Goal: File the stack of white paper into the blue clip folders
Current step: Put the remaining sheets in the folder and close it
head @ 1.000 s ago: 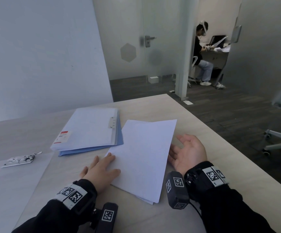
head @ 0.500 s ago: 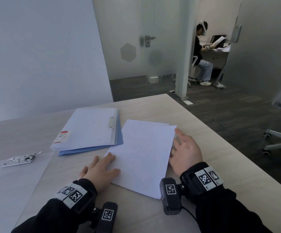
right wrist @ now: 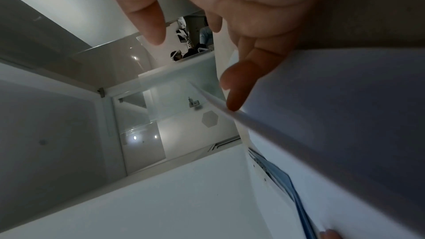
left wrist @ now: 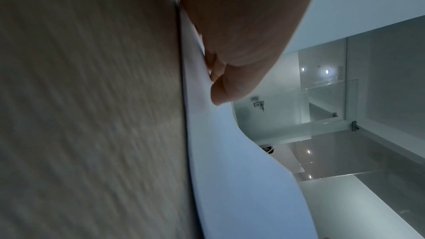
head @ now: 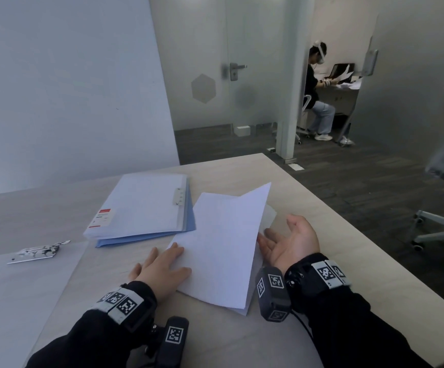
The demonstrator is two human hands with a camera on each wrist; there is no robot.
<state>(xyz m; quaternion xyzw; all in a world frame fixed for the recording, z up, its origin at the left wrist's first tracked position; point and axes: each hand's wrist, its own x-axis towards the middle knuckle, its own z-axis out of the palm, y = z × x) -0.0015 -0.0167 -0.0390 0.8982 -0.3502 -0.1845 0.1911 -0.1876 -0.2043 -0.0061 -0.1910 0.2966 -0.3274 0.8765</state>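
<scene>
Room: office with a pale wall, frosted glass partitions and a door; a second person (head: 317, 91) sits at a far desk handling papers.
Table (head: 321, 261): light wood grain, carrying everything below.
Stack of white paper (head: 223, 248): lies on the table between the two hands, its right side lifted off the surface and curving upward, its left side down flat.
Left hand (head: 160, 269): palm down, fingers straight, pressing the left edge of the stack; the left wrist view shows the fingertips (left wrist: 220, 95) touching the sheet; grip released.
Right hand (head: 292, 243): palm up beside the raised right edge, fingers (right wrist: 239, 86) slipped under the lifted sheets and loosely extended; grip released, nothing pinched.
Blue clip folders (head: 144, 208): stacked beyond the left hand, just left of the paper, closed, with a red-and-white label and a metal clip tab on top.
Metal clip (head: 36, 252): lies apart at the far left on a pale sheet (head: 16, 301).
</scene>
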